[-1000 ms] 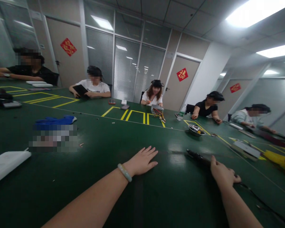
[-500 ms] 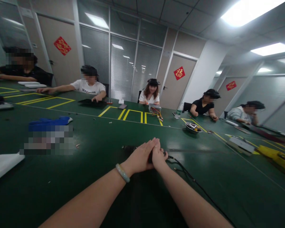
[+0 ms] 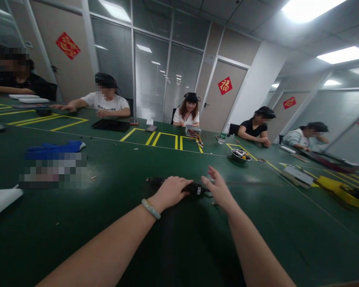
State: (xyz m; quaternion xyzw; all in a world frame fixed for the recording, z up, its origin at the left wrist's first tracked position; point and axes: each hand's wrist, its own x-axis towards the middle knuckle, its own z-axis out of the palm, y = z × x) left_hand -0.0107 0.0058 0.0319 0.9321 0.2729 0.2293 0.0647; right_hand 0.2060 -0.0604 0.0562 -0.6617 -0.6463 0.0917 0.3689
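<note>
Fingers of the left hand (image 3: pixel 171 192) were curled narrowly over the barrel of a black electric screwdriver (image 3: pixel 197 189), so named from its shape; their undersides were hidden, so firmness of grip could not be read. Fingers of the right hand (image 3: pixel 223 192) stood spread and held nothing, just beside the tool's right, labelled end; whether they touched the short piece of cord (image 3: pixel 208 195) there was unclear. Tool lay crosswise on the green tabletop (image 3: pixel 116 171) in front of the person, tip to the left. Progress, as judged: screwdriver in place under one hand, right hand not engaged; tip was seen against no part, so no driving of a screw was under way. How much remained could not be determined. A small metallic piece (image 3: pixel 214 203) lay near the right wrist, too small to identify. Well apart from both hands: blue glove (image 3: pixel 54 150) to the left, steel bowl (image 3: pixel 241 159) of small mixed items farther forward on the right, neither one in use by these hands.
</note>
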